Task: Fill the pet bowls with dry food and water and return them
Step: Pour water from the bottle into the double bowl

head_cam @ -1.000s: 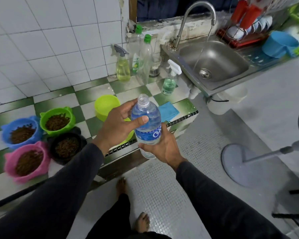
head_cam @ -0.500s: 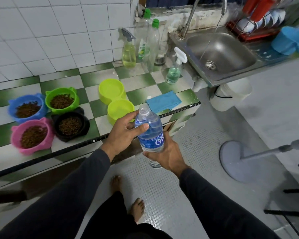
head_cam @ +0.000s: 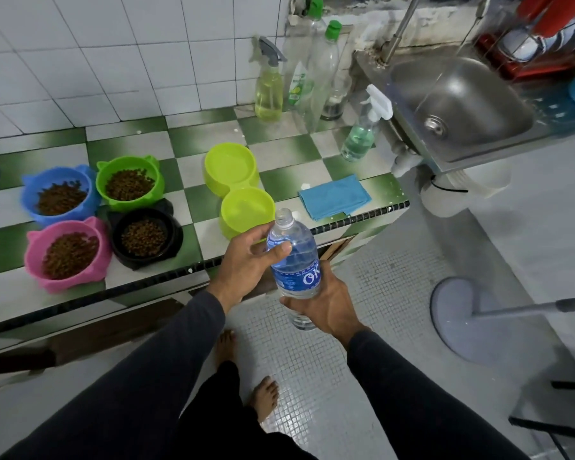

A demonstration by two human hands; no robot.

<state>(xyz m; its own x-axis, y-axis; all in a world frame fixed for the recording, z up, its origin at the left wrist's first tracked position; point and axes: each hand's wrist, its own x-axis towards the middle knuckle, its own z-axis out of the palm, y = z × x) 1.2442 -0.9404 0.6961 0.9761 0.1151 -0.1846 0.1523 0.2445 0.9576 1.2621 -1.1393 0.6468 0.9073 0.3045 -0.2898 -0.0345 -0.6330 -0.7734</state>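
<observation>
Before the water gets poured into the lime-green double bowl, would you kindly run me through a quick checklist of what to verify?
1. Water bottle uncapped: ok, the neck is open.
2. Firm hold: ok, the left hand grips the shoulder and the right hand the lower part.
3. Water in the bottle: ok, it looks mostly full.
4. Double bowl reachable: ok, it sits near the counter edge, just beyond the bottle.
5. Double bowl's wells holding no food: ok; whether they already hold water, cannot tell.
6. Blue cloth ready for spills: ok, it lies beside the bowl.
</observation>
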